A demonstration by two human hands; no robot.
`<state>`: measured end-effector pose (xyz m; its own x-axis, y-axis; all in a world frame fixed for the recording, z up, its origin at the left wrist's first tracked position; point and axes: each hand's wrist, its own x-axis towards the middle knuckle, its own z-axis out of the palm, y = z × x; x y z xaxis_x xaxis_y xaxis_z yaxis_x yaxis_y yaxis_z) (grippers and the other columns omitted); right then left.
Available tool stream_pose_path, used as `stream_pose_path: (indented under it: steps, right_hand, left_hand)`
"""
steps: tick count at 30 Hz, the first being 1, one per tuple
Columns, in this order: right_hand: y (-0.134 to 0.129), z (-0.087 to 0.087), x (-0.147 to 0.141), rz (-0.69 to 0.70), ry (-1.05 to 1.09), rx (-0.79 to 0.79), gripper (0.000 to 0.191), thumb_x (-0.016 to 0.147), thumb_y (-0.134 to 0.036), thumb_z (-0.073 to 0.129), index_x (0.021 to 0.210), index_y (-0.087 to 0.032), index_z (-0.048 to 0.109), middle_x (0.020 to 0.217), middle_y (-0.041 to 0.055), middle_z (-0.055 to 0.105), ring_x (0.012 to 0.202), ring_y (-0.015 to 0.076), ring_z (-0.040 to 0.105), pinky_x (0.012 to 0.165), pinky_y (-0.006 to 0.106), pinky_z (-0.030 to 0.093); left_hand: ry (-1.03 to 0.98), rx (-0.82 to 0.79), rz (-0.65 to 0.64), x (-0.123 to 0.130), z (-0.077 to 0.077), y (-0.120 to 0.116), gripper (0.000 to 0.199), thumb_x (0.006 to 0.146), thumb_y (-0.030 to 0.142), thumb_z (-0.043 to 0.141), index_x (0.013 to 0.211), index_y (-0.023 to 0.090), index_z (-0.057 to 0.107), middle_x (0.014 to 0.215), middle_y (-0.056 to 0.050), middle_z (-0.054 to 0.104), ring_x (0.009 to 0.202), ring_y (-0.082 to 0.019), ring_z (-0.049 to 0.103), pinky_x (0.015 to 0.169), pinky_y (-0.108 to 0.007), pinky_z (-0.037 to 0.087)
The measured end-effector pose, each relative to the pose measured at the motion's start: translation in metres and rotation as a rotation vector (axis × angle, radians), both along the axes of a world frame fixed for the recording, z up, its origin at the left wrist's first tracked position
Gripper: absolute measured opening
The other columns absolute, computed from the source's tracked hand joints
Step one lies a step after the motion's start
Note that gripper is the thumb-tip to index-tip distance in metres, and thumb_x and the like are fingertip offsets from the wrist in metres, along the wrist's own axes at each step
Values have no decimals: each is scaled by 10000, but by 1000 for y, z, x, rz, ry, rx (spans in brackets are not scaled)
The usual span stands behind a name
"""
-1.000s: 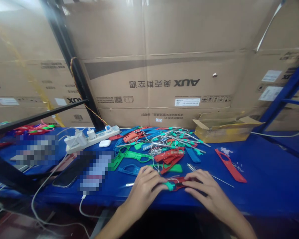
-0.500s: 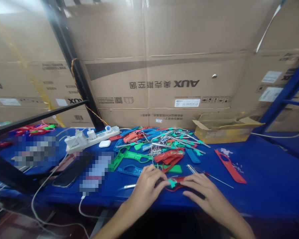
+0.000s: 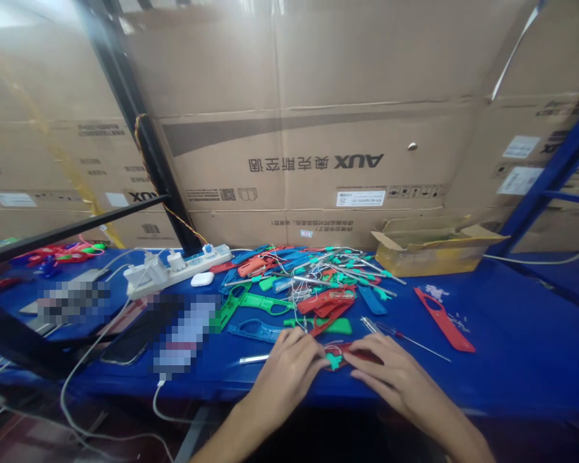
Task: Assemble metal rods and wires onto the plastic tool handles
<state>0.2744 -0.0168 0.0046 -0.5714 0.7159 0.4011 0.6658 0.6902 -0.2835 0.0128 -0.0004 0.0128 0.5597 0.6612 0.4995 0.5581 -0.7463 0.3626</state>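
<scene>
At the near edge of the table, a red plastic handle casing point(image 3: 367, 355) lies between my hands, with a small green trigger-like piece point(image 3: 334, 361) and thin white wire in it. My left hand point(image 3: 289, 366) is closed at the casing's left end, fingertips beside the green piece. A silver metal tube point(image 3: 253, 359) sticks out to the left behind that hand. From the other side, my right hand point(image 3: 390, 366) pinches the casing with thumb and fingers. My fingers hide much of the casing. Just beyond lies a heap of red, blue and green casings point(image 3: 325, 301).
Metal tubes with green pieces point(image 3: 352, 267) pile up behind. On the right are another red casing point(image 3: 446, 321), a thin screwdriver-like rod point(image 3: 422, 346) and a yellow cardboard box point(image 3: 429, 257). A power strip point(image 3: 193, 262), phone point(image 3: 137, 334) and cables stand left, near a black post.
My right fingertips have shifted slightly left and closed up on the casing. My left fingers have drawn in tighter, and more of the green piece shows. The view has shifted slightly.
</scene>
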Motion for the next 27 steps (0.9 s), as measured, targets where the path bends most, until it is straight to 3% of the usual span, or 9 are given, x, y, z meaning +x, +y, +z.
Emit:
stream_pose_path:
  steps: [7, 12, 19, 27]
  right_hand:
    - [1, -1, -1, 71, 54, -11, 309, 1053, -224, 531, 1305, -298, 693, 1264, 24, 743, 1124, 212, 650, 1000, 380, 556]
    - [4, 3, -5, 83, 123, -69, 235, 1063, -220, 513, 1182, -253, 713, 1221, 39, 739, 1094, 194, 661, 996, 351, 541]
    - [4, 0, -8, 19, 141, -122, 207, 1065, -231, 508, 1157, -262, 690, 1145, 44, 697, 1054, 193, 657, 965, 355, 536]
    - [4, -1, -9, 34, 156, -136, 209, 1073, -206, 472, 1164, -249, 655, 1127, 49, 675, 1057, 189, 644, 973, 351, 523]
  left_hand:
    - [55, 22, 7, 1, -1, -1, 71, 1046, 212, 572, 978, 205, 593, 954, -25, 689, 882, -227, 589, 799, -350, 436]
    - [67, 22, -9, 2, -4, -1, 61, 1047, 210, 567, 995, 196, 597, 970, -29, 687, 886, -226, 594, 802, -347, 445]
    - [66, 31, -7, 2, -9, 0, 62, 1039, 190, 573, 979, 184, 585, 954, -33, 677, 885, -225, 604, 789, -333, 475]
    - [79, 52, -8, 1, -10, -1, 93, 1058, 209, 533, 992, 181, 591, 949, -44, 675, 886, -228, 611, 783, -340, 502]
